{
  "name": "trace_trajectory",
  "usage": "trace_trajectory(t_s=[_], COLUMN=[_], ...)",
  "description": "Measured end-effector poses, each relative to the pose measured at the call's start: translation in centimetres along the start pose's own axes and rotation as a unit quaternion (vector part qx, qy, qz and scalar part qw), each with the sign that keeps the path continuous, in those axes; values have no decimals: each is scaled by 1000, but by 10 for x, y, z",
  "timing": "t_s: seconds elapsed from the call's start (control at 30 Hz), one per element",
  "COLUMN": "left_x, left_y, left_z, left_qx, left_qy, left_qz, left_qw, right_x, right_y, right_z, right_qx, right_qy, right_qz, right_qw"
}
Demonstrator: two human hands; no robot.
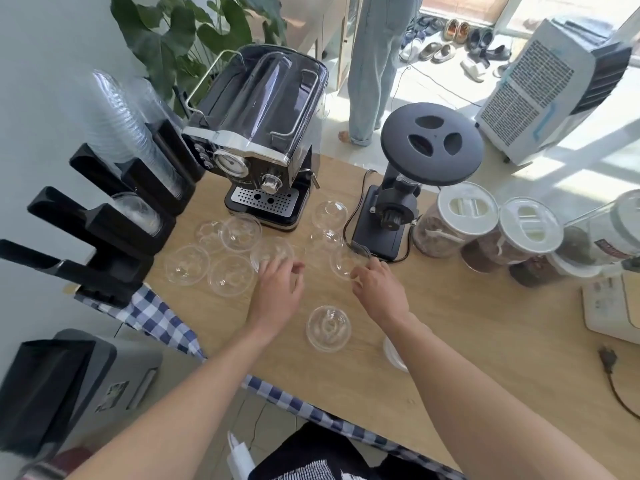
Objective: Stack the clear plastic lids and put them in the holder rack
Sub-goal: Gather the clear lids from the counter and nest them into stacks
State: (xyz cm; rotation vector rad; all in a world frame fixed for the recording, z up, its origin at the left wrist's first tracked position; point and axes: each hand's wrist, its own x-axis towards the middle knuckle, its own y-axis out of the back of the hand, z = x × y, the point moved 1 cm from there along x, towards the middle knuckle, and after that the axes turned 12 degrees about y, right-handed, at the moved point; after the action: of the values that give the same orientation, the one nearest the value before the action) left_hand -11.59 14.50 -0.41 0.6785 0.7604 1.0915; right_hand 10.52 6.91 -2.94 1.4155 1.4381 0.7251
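A: The left hand [277, 289] reaches over the wooden counter [467, 341], fingers spread and loosely curled, with its fingertips at the near edge of a clear dome lid [272, 252]. It isn't clamped on anything I can make out.

B: And the right hand [377, 289]?

A: Its fingers are bent down at the rim of another dome lid [343, 263], just in front of the coffee grinder [405, 188]. Whether it has closed on that lid, I cannot tell; the fingertips hide the contact.

B: Where are the rest of the lids?

A: Scattered loose on the counter. A cluster of lids [221, 254] lies left of the hands, in front of the espresso machine [263, 133]. Two more lids [327, 223] lie between the machine and the grinder. One lone lid [328, 329] rests between the two forearms, nearer the person.

B: The rack?

A: The black holder rack [114, 216] stands at the left edge, with stacked clear cups in its upper slots and a few lids seated in a lower slot [138, 213]. Jars of coffee beans [485, 230] line the right side.
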Motion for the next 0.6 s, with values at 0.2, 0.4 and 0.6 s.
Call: trace_trajectory(t_s=[0.2, 0.4, 0.6], left_x=[79, 104, 98], left_y=[-2, -20, -17], left_z=[53, 53, 51], left_qx=[218, 300, 221], left_qy=[-92, -120, -116], left_qz=[-78, -109, -100], left_qw=[968, 940, 963], right_x=[0, -6, -23], right_y=[-4, -9, 7], right_z=[2, 9, 13], right_qx=[6, 32, 74], right_qy=[3, 0, -6], right_qz=[32, 75, 115], right_qw=[999, 997, 991])
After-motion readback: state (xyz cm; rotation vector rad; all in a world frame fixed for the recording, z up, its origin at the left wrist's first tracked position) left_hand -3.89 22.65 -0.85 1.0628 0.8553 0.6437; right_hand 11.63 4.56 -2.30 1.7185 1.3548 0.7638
